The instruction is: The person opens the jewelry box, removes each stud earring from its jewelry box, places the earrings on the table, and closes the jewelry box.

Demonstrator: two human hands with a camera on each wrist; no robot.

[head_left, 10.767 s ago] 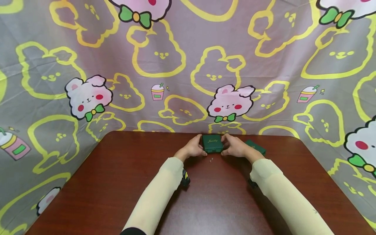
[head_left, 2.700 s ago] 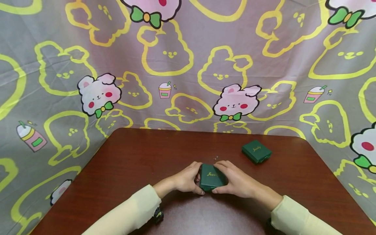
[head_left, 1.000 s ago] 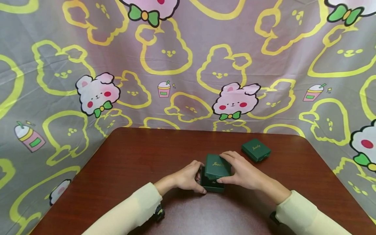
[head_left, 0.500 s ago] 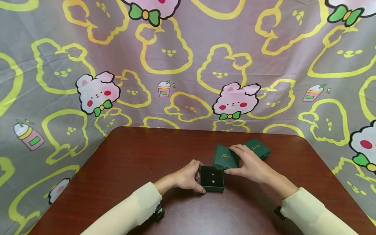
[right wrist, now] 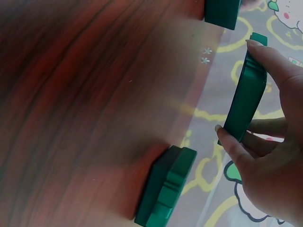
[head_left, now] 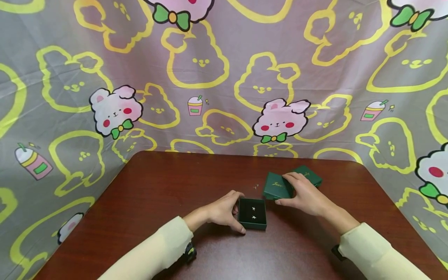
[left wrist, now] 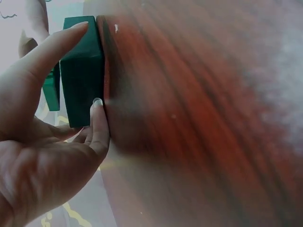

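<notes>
My left hand (head_left: 224,212) grips the left side of a green jewelry box base (head_left: 252,226), which sits uncovered on the table. Its thumb and fingers press opposite walls of the base (left wrist: 83,71) in the left wrist view. On the black lining inside lie two small silvery star-shaped earrings (head_left: 253,209). Up and to the right, my right hand (head_left: 304,196) pinches the green lid (head_left: 274,186) with gold lettering. The right wrist view shows this lid (right wrist: 246,99) held off the table between thumb and fingers.
Behind the right hand is a second, closed green jewelry box (head_left: 312,177), partly covered by that hand. Two tiny silvery star-shaped pieces (right wrist: 206,56) lie on the brown table (head_left: 168,182) beyond the base. A patterned curtain (head_left: 217,70) hangs along the table's far edge.
The closed box was first drawn nearer. My right hand has since lifted its lid off and moved it right, uncovering the earrings; the left hand stays on the base.
</notes>
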